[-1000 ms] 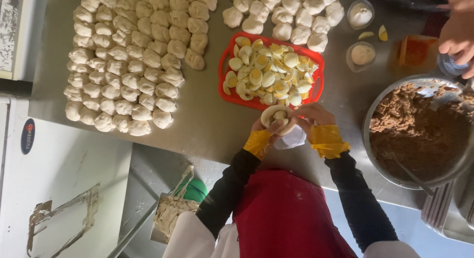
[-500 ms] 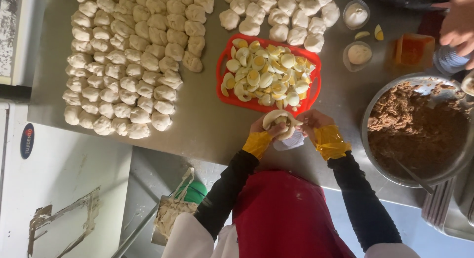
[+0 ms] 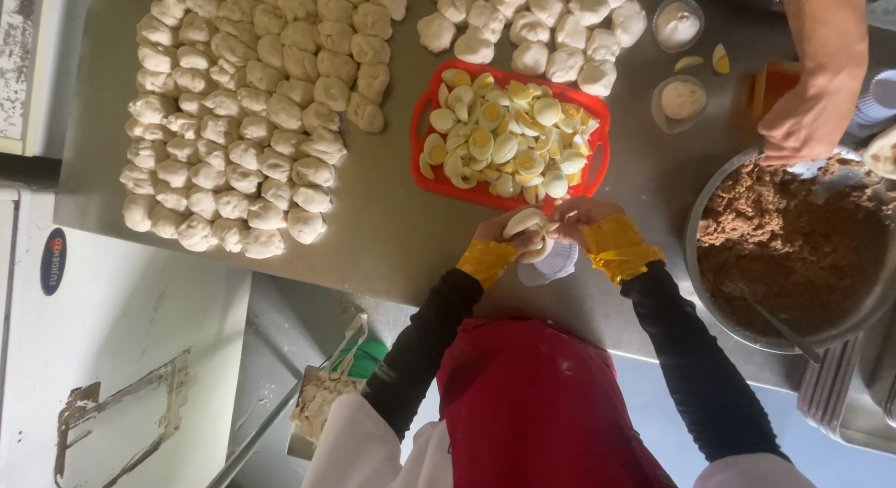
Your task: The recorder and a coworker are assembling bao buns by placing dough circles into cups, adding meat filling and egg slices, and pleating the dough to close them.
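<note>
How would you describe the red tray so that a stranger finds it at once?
Start at the steel table. The red tray lies just above the two hands, between two fields of dough balls. It alone is red and holds cut boiled eggs.

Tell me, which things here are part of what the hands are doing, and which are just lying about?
In use: left hand, right hand, boiled egg between them, red tray of cut eggs.
Lying about: dough balls, metal bowl of brown filling, another person's hand at it, two small cups.
</note>
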